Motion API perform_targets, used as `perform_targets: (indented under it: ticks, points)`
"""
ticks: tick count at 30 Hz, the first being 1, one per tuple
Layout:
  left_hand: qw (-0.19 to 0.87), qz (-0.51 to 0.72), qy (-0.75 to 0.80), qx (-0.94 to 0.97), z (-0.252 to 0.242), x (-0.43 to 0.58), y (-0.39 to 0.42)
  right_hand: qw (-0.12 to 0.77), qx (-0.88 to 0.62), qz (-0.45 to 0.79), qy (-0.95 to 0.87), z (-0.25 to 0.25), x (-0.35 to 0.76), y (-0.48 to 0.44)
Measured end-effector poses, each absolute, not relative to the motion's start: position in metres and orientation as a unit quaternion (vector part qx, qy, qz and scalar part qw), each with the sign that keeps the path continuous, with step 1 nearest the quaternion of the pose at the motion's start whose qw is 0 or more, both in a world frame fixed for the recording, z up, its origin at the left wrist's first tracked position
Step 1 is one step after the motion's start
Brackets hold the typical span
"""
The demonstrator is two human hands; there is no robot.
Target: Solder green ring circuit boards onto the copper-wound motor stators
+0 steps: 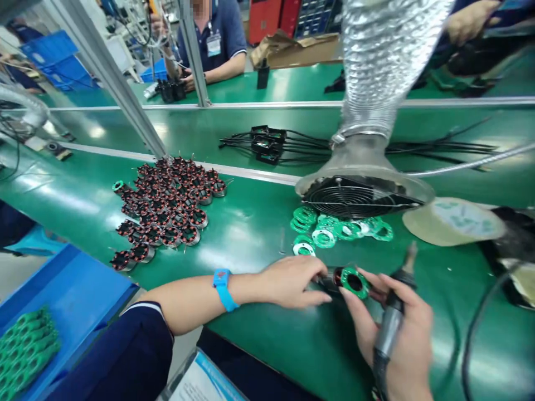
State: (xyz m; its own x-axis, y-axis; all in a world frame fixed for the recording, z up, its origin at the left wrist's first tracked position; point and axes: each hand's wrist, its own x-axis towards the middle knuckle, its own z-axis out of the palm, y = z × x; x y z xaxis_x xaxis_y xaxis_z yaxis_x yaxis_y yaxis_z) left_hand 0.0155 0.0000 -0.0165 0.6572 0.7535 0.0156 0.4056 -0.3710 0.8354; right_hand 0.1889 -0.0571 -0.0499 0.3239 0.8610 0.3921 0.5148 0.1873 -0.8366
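My left hand (290,283), with a blue band on its wrist, has its thumb and fingers closed about the dark end of a motor stator (336,277). On the stator's other end sits a green ring-shaped circuit board (353,283). My right hand (401,328) holds a soldering iron (389,328) against the palm, its tip pointing up and away. The thumb and fingers of that hand also touch the green ring's edge. Loose green ring boards (324,236) lie just beyond my hands. Many copper-wound stators (167,203) stand grouped on the left.
A fume extractor hood (363,167) hangs low over the ring boards. Right of it are a roll of pale tape (453,220) and a cable. Black cabled parts (267,143) lie behind the rail. A blue bin (79,312) is lower left. A co-worker (217,44) sits opposite.
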Motion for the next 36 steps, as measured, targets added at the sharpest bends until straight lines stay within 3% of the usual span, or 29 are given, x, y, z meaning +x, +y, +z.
perform_targets:
  ticks: [6,10,15,20,24,31,36]
  points:
    - [0.362,0.206,0.377,0.827,-0.019,0.016,-0.001,0.556,-0.599,0.142,-0.559,-0.042,0.183,-0.059]
    - [0.362,0.269,0.368,0.813,-0.012,0.007,0.002,0.504,-0.608,0.102,-0.606,-0.044,0.18,-0.062]
    - [0.447,0.296,0.383,0.752,-0.005,0.007,0.003,0.412,-0.568,0.101,-0.705,-0.037,0.175,-0.063]
    - [0.542,0.272,0.41,0.681,-0.006,0.013,0.002,0.417,-0.492,0.063,-0.762,-0.023,0.172,-0.067]
    - [0.601,0.287,0.408,0.625,-0.01,0.015,0.002,0.401,-0.514,0.047,-0.756,-0.019,0.174,-0.069]
    - [0.614,0.298,0.433,0.589,-0.015,0.016,0.003,0.455,-0.539,0.11,-0.7,-0.02,0.173,-0.072]
    - [0.585,0.295,0.44,0.614,-0.014,0.016,0.004,0.547,-0.543,0.156,-0.617,-0.027,0.177,-0.078]
